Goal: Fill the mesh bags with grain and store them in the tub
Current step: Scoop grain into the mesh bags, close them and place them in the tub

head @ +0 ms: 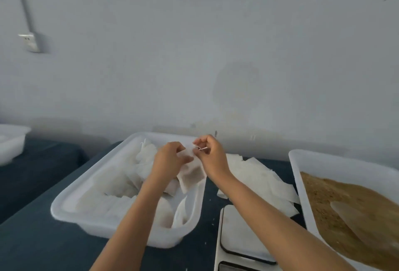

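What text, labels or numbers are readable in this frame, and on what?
None readable.
Scale: no display digits or brand in view; its lower edge is cut off by the frame.
Wall socket: any marking is too blurred to read.
Mesh bag held by left hand and right hand: no print visible.
Tub and grain tray: plain white, no labels seen.

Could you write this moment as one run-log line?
stage: closing filled mesh bag | left hand: holds bag | right hand: pinches drawstring | location: above tub
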The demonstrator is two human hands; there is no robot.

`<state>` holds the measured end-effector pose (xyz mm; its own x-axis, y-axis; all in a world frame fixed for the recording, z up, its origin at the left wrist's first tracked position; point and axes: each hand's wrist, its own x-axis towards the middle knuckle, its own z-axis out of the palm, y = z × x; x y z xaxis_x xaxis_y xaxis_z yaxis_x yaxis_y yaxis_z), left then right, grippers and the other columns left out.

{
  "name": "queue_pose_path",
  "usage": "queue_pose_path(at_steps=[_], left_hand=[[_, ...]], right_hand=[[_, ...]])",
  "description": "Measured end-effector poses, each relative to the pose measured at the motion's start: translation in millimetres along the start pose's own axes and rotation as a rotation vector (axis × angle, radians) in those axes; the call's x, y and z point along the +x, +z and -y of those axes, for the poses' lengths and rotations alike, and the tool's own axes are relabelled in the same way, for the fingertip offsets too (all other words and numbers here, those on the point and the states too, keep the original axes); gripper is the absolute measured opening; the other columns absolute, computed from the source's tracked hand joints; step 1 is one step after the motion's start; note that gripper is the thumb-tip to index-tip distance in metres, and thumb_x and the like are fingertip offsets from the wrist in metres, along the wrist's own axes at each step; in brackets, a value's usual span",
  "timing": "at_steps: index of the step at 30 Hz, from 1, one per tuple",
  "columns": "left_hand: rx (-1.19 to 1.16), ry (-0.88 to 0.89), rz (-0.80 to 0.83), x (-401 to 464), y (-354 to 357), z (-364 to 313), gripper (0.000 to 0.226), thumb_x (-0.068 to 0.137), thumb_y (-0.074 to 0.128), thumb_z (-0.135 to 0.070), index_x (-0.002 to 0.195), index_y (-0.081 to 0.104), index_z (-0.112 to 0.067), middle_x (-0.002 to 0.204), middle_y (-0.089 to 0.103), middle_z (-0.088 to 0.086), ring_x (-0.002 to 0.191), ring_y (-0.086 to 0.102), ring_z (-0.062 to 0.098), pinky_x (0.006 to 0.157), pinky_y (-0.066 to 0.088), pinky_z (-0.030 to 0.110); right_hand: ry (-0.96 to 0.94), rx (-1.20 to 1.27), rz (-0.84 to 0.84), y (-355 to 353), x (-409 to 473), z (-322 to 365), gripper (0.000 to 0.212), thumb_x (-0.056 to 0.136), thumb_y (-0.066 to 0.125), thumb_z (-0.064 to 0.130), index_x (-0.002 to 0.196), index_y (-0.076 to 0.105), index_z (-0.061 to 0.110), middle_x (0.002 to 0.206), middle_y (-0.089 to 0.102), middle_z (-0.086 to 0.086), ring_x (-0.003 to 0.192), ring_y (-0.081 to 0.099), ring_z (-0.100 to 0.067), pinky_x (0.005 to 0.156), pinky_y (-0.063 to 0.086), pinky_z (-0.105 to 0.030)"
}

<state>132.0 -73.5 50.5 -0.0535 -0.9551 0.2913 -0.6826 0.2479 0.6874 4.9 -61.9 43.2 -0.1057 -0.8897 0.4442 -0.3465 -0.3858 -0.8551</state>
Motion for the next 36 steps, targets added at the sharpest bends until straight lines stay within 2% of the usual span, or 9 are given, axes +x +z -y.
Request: queue_pose_path(at_steps=[7,11,13,17,20,23,26,29,36], left_hand=[[0.226,-0.274,0.14,16.9,-33.1,92.7,0.021,0.094,0.056,-0.025,0.1,0.053,-0.005,0.106,0.059,0.016,0.102,0.055,0.03,0.072,0.032,0.027],[0.235,-0.39,0.185,20.8,-40.5,125.4,0.024,0.096,0.051,-0.021,0.107,0.047,0.0,0.116,0.055,0.023,0.106,0.057,0.036,0.084,0.049,0.038],[0.179,-0.47,0.221,19.8,-43.2,133.5,0.022,0.094,0.054,-0.015,0.108,0.046,0.001,0.108,0.055,0.022,0.1,0.059,0.037,0.077,0.054,0.045],[0.377,-0.527,0.293,17.7,-47.8,139.6,0.017,0.088,0.054,-0.009,0.102,0.047,-0.005,0.089,0.057,0.01,0.079,0.061,0.026,0.054,0.05,0.029],[0.584,-0.463,0.245,20.6,-45.2,141.8,0.026,0.092,0.047,-0.008,0.118,0.047,-0.006,0.115,0.058,0.012,0.103,0.059,0.027,0.072,0.048,0.031],[0.617,-0.352,0.037,20.6,-41.4,134.6,0.026,0.091,0.042,-0.006,0.117,0.041,-0.008,0.107,0.058,0.009,0.094,0.057,0.027,0.072,0.043,0.034],[0.586,-0.219,-0.098,20.9,-37.4,113.7,0.017,0.087,0.043,-0.002,0.101,0.043,-0.011,0.094,0.059,0.006,0.079,0.05,0.024,0.063,0.037,0.032],[0.551,-0.173,-0.077,22.3,-29.2,88.0,0.013,0.089,0.045,-0.01,0.102,0.048,-0.015,0.097,0.06,0.005,0.087,0.055,0.027,0.066,0.035,0.029],[0.433,-0.005,0.006,24.9,7.9,34.1,0.016,0.092,0.045,-0.022,0.104,0.054,-0.016,0.106,0.062,0.005,0.099,0.058,0.027,0.077,0.041,0.031]], right_hand=[[0.189,-0.131,0.224,100.0,-4.1,-19.6,0.022,0.09,0.042,0.003,0.107,0.05,0.015,0.104,0.058,0.001,0.096,0.055,-0.015,0.083,0.043,-0.027],[0.306,-0.23,0.507,135.2,-11.1,-25.0,0.031,0.09,0.042,0.008,0.12,0.052,0.009,0.125,0.056,-0.011,0.116,0.052,-0.026,0.097,0.043,-0.033],[0.331,-0.287,0.631,145.3,-13.7,-26.9,0.034,0.092,0.045,0.012,0.125,0.053,0.007,0.133,0.052,-0.012,0.123,0.049,-0.028,0.103,0.039,-0.034],[0.332,-0.364,0.803,151.6,-16.6,-26.2,0.037,0.097,0.04,0.011,0.132,0.049,0.002,0.14,0.046,-0.016,0.129,0.043,-0.03,0.107,0.034,-0.034],[0.306,-0.375,0.892,149.2,-18.6,-24.0,0.038,0.1,0.037,0.015,0.132,0.05,0.001,0.14,0.047,-0.016,0.129,0.043,-0.031,0.109,0.032,-0.037],[0.252,-0.406,0.987,143.1,-19.9,-21.0,0.041,0.103,0.029,0.016,0.139,0.042,0.001,0.147,0.038,-0.016,0.136,0.034,-0.03,0.111,0.024,-0.035],[0.226,-0.35,0.919,126.9,-19.6,-9.8,0.037,0.1,0.033,0.014,0.128,0.051,-0.003,0.138,0.047,-0.019,0.127,0.042,-0.032,0.104,0.031,-0.038],[0.189,-0.242,0.73,95.7,-13.6,-4.3,0.03,0.097,0.04,0.019,0.112,0.06,0.003,0.117,0.063,-0.017,0.098,0.058,-0.026,0.087,0.044,-0.039],[0.096,-0.41,0.159,-22.0,7.0,-47.3,0.023,0.091,0.044,0.001,0.093,0.064,0.012,0.101,0.066,-0.002,0.093,0.06,-0.017,0.082,0.046,-0.026]])
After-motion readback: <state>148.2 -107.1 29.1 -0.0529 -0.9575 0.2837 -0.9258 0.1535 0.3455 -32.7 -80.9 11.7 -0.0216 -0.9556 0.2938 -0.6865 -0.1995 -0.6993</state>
